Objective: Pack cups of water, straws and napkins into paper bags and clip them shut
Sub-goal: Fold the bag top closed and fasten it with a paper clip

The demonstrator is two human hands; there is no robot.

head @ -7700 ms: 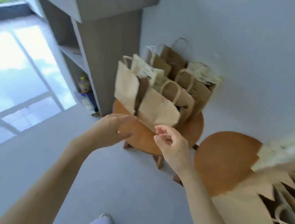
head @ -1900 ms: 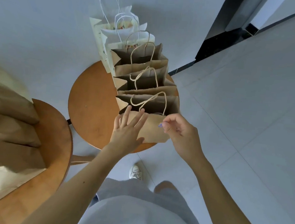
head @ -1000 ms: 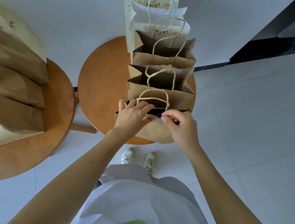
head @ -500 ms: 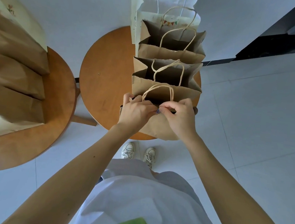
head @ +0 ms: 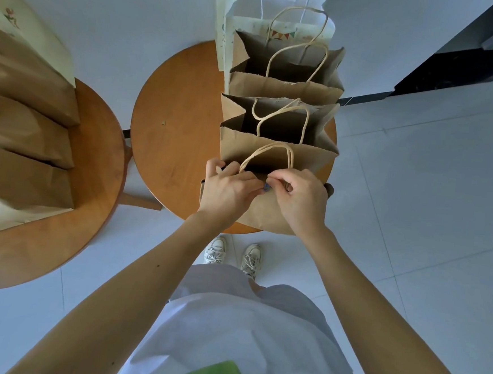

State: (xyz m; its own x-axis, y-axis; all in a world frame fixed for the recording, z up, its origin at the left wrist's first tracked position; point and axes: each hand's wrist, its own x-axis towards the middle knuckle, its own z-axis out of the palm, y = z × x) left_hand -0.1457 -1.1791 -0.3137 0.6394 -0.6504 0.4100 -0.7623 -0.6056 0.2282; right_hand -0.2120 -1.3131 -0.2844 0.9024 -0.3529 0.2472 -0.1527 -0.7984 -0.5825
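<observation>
From the head camera I am looking straight down at a round wooden tabletop [head: 173,128], smooth and orange-brown. A row of paper bags is standing along its right side.

One of the white bags [head: 283,1] at the far end is showing a printed string of little coloured flags [head: 279,36]. A cream bag [head: 30,31] on the second tabletop [head: 94,151] to the left is showing a small red flower.

The near bag [head: 262,214] is plain brown paper, a bit crinkly. Its twisted paper handle [head: 267,154] is sticking up in a loop. The middle bag [head: 312,155] and the far bag [head: 282,88] are brown too, standing open, with zigzag top edges.

The left hand [head: 227,189] is gripping the top edge of the near bag, its fingers [head: 232,168] curling over the paper. The right hand [head: 302,198] is pinching a small blue clip [head: 266,187] between thumb and first finger. The clip is sitting at the middle of the bag's top edge, just below the handle, touching the left fingertips. I cannot tell if it is biting the paper.

More brown bags [head: 22,128] are crowding the second tabletop. White shoes [head: 216,251] are standing on the pale tiled floor [head: 415,200].
</observation>
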